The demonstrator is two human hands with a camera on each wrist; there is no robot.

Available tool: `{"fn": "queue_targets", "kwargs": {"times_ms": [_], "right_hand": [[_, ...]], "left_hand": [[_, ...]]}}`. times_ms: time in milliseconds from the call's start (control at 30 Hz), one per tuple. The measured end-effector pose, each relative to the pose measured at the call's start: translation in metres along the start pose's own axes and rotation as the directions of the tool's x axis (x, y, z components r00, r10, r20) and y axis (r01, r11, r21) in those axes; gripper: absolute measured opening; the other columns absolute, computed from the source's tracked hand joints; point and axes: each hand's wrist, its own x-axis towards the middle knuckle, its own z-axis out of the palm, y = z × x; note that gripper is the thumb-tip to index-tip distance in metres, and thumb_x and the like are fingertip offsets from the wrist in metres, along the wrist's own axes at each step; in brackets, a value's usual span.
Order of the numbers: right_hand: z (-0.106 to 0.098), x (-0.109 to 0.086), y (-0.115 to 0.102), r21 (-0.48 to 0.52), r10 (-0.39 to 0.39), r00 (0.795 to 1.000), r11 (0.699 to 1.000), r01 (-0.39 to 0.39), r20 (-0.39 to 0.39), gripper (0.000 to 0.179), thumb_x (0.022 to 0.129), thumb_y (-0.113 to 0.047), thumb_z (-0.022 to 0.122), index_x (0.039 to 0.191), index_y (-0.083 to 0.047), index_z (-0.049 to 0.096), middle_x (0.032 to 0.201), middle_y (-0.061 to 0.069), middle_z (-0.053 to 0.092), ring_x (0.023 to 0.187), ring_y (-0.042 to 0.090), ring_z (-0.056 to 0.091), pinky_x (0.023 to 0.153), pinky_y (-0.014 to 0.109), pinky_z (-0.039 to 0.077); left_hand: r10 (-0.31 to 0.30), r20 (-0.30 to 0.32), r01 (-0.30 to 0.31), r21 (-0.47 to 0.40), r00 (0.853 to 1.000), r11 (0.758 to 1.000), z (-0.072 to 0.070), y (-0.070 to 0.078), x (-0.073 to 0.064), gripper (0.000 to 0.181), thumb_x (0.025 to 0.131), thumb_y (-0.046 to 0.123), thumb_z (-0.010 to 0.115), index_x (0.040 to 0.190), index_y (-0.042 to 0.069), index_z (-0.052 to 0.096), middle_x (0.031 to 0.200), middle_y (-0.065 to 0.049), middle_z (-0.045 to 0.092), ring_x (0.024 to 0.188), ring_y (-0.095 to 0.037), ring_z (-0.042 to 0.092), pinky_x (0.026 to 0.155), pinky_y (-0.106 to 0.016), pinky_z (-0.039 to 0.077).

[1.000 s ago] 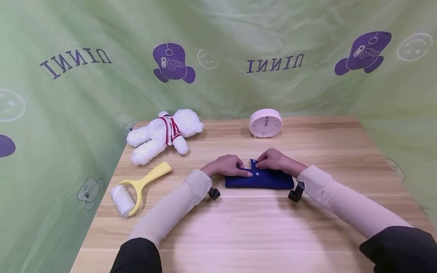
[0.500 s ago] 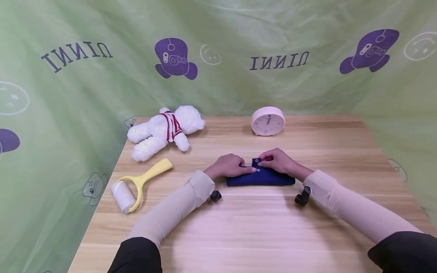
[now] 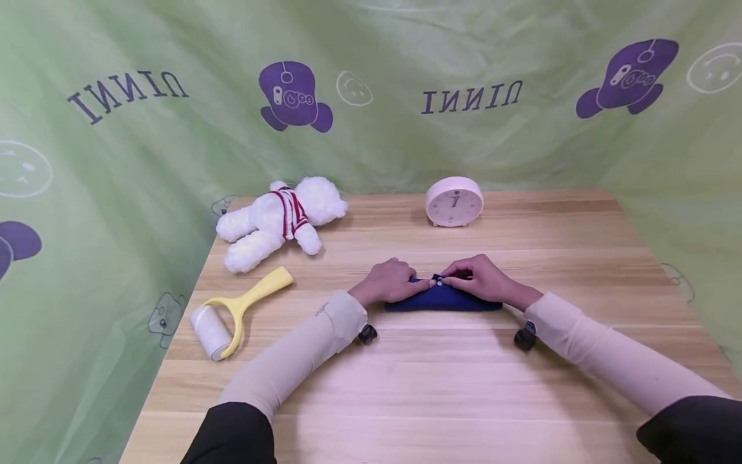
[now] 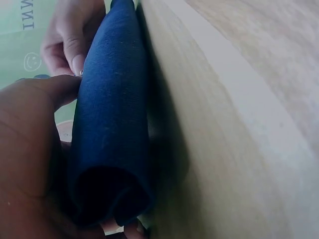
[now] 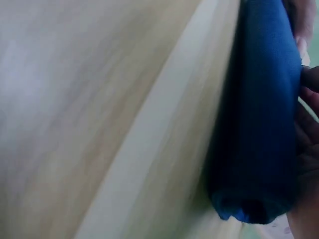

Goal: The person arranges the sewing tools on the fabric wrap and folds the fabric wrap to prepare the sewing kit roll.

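A dark blue cloth roll [image 3: 446, 299] with a small snap tab [image 3: 437, 277] lies across the middle of the table, in front of the person. From its left, the left hand [image 3: 390, 281] grips the roll, thumb along the top near the snap. The right hand [image 3: 482, 280] pinches the tab between thumb and forefinger beside the left thumb tip. In the left wrist view, the hollow, coiled end of the roll [image 4: 112, 114] shows, with fingertips under it. The right wrist view shows the roll's other end [image 5: 261, 129]; the pinch itself is mostly hidden there.
A pink round clock [image 3: 455, 202] stands behind the hands. On the left lie a white plush bear [image 3: 272, 222] in a striped top and a yellow-handled lint roller [image 3: 234, 312]. A green printed curtain [image 3: 382, 148] hangs behind the wooden table [image 3: 406, 386].
The snap tab, upright before, is now folded down toward the snap on the roll. The right hand moved with it, and the left thumb slid slightly right toward the snap.
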Motion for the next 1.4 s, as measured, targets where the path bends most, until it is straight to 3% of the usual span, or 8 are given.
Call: {"fn": "queue_targets", "kwargs": {"times_ms": [100,233,567,700,767,1000,1233,1400], "right_hand": [[0.0,-0.004,0.0,-0.093,-0.123,0.992,0.988,0.122,-0.01,0.013,0.091,-0.007,0.072,0.102,-0.011,0.079,0.097,0.002,0.079,0.089,0.008,0.073,0.08,0.024,0.058],[0.001,-0.007,-0.002,-0.235,-0.237,0.971,0.943,0.236,0.024,0.017,0.091,-0.008,0.071,0.107,-0.01,0.076,0.102,0.001,0.078,0.094,0.014,0.074,0.085,0.034,0.059],[0.008,-0.01,-0.024,-0.488,-0.259,0.952,0.817,0.305,0.161,0.045,0.087,-0.041,0.077,0.112,-0.005,0.068,0.106,0.003,0.072,0.089,0.013,0.071,0.079,0.031,0.059],[0.012,-0.01,-0.026,-0.516,-0.27,0.946,0.792,0.326,0.182,0.049,0.085,-0.046,0.078,0.11,-0.006,0.066,0.103,0.002,0.068,0.08,0.01,0.066,0.071,0.028,0.057],[0.013,-0.01,-0.027,-0.499,-0.257,0.95,0.809,0.311,0.174,0.046,0.085,-0.045,0.077,0.11,-0.007,0.066,0.102,0.001,0.067,0.079,0.008,0.064,0.07,0.028,0.056],[0.013,-0.004,-0.027,-0.337,-0.134,0.99,0.931,0.143,0.05,0.021,0.094,-0.026,0.071,0.108,-0.01,0.073,0.099,-0.001,0.075,0.089,0.011,0.071,0.081,0.035,0.058],[0.018,0.0,-0.022,-0.155,-0.073,0.996,0.986,0.063,-0.057,0.015,0.086,-0.011,0.078,0.101,-0.008,0.079,0.093,0.002,0.078,0.087,0.015,0.072,0.078,0.029,0.057],[0.02,-0.003,-0.018,-0.084,-0.091,0.994,0.993,0.086,-0.056,0.017,0.085,-0.005,0.077,0.102,-0.005,0.08,0.093,0.003,0.077,0.088,0.016,0.071,0.079,0.025,0.056]], "left_hand": [[0.019,0.003,-0.019,0.009,1.0,1.0,0.003,-0.002,0.002,0.061,0.097,0.072,0.036,0.078,0.024,0.068,0.083,0.004,0.067,0.089,-0.017,0.058,0.07,-0.035,0.049],[0.056,0.011,-0.056,0.041,0.998,0.998,0.002,-0.003,0.003,0.058,0.101,0.065,0.036,0.087,0.022,0.071,0.091,0.002,0.069,0.096,-0.019,0.061,0.08,-0.037,0.051],[0.069,0.026,-0.071,0.07,0.997,0.995,-0.002,-0.003,-0.001,0.052,0.104,0.057,0.037,0.095,0.02,0.072,0.1,0.001,0.071,0.101,-0.019,0.06,0.086,-0.036,0.051],[0.074,0.03,-0.076,0.068,0.997,0.995,-0.003,-0.004,-0.002,0.05,0.104,0.055,0.038,0.096,0.019,0.072,0.1,0.001,0.071,0.1,-0.019,0.059,0.086,-0.036,0.05],[0.08,0.031,-0.082,0.063,0.996,0.995,-0.004,-0.003,-0.003,0.05,0.104,0.054,0.038,0.098,0.019,0.072,0.101,0.001,0.071,0.1,-0.019,0.059,0.086,-0.036,0.05],[0.105,0.025,-0.107,0.067,0.994,0.992,-0.004,-0.006,-0.004,0.047,0.105,0.053,0.04,0.099,0.02,0.072,0.099,0.0,0.068,0.098,-0.019,0.058,0.084,-0.037,0.051],[0.09,0.032,-0.092,0.076,0.995,0.993,-0.005,-0.002,-0.006,0.051,0.102,0.059,0.038,0.101,0.02,0.071,0.103,0.001,0.066,0.1,-0.018,0.056,0.081,-0.037,0.05],[0.099,0.046,-0.103,0.09,0.994,0.991,-0.002,-0.002,-0.008,0.062,0.096,0.071,0.038,0.111,0.02,0.07,0.108,0.001,0.063,0.102,-0.017,0.053,0.08,-0.035,0.049]]}}
